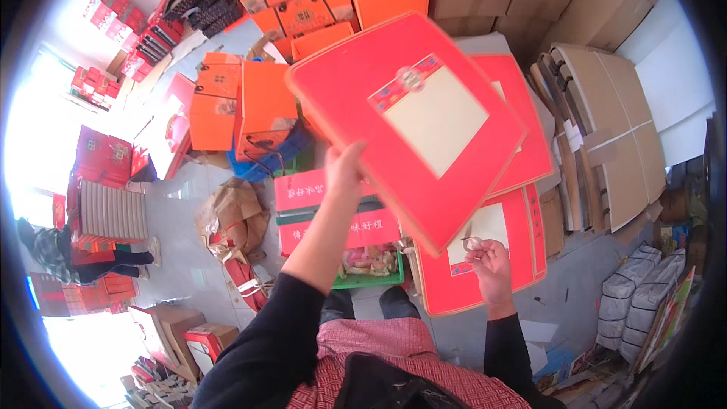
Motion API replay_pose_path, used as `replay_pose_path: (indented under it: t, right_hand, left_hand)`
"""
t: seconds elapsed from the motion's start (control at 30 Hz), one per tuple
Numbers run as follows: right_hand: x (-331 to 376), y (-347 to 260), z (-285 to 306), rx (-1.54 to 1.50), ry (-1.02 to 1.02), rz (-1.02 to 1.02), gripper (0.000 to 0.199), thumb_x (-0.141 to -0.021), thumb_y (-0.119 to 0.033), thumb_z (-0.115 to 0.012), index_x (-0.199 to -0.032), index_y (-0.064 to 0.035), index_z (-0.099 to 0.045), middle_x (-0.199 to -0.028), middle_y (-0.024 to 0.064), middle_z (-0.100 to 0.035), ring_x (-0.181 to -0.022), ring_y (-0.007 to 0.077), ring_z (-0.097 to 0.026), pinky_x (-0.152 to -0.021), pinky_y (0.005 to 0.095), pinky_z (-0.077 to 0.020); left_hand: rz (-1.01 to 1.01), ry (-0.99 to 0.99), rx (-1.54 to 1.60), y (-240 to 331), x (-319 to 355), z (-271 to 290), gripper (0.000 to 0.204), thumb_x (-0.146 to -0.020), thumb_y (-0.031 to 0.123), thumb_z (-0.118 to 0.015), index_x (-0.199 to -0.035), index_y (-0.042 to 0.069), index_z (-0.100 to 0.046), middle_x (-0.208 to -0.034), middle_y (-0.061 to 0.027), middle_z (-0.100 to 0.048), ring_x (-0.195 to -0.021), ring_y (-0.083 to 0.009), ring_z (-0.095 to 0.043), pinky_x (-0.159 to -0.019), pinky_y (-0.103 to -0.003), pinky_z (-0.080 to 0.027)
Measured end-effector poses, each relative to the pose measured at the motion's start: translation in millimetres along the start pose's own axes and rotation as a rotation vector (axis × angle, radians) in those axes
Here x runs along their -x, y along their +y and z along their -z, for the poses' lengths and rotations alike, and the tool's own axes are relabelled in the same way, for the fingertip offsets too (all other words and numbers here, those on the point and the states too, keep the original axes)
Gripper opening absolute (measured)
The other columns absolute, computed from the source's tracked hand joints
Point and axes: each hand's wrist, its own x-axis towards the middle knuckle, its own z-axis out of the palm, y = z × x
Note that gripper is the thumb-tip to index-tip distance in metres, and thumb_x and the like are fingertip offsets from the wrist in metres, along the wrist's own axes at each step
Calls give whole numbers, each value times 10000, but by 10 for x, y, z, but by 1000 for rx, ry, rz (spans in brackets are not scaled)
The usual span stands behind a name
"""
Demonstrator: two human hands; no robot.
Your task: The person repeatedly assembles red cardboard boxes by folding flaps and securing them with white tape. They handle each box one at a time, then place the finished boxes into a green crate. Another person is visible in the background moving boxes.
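My left hand [346, 173] grips the left edge of a large red cardboard panel [344, 95] with rounded corners. The panel has a cream rectangle and a small patterned strip, and it is held tilted in front of me. Below its lower corner is my right hand [492, 271], with fingers pinched together. Whether the pinch holds a small pale thing is too unclear to tell. Under that hand lies a similar red panel [447, 288] with a cream rectangle. Another red panel [534, 151] shows partly behind the held one, which covers much of it.
Orange gift boxes [269, 102] stand at the back left beside a blue crate [254, 168]. Red printed boxes [307, 235] sit above a green crate [367, 280]. Strapped flat cardboard [625, 129] leans at the right. A crumpled brown paper bag [233, 216] lies on the floor; a person [57, 254] is at far left.
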Motion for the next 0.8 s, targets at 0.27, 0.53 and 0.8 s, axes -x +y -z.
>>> replay_pose_path:
  t: [0.27, 0.53, 0.8]
  right_hand:
    - [187, -474, -939, 361, -362, 44, 103, -908, -90, -484, -876, -1, -525, -659, 18, -501, -546, 74, -478, -555, 227, -450]
    - [729, -194, -2301, 313, -515, -13, 140, -918, -138, -488, -877, -16, -541, -634, -9, -480, -478, 44, -407, -431, 196, -320]
    - [1019, 117, -2525, 371, -463, -148, 132, -887, -139, -540, -887, -12, -576, -619, -7, -479, -442, 51, -384, -389, 205, -294]
  left_hand:
    - [-243, -79, -307, 1015, 1505, 1772, 589, -693, 32, -703, -1197, 38, -397, -1061, -107, -559, -996, -226, -547, -871, -372, -447]
    - [-465, 82, -1004, 277, 1993, 3110, 515, -683, 134, -768, -1128, 37, -529, -1088, -98, -584, -980, -232, -556, -852, -361, -437]
    - [-66, -22, -624, 1076, 2151, 3538, 330, -789, 180, -664, -1069, 26, -580, -1031, -98, -608, -951, -227, -567, -820, -366, -441]
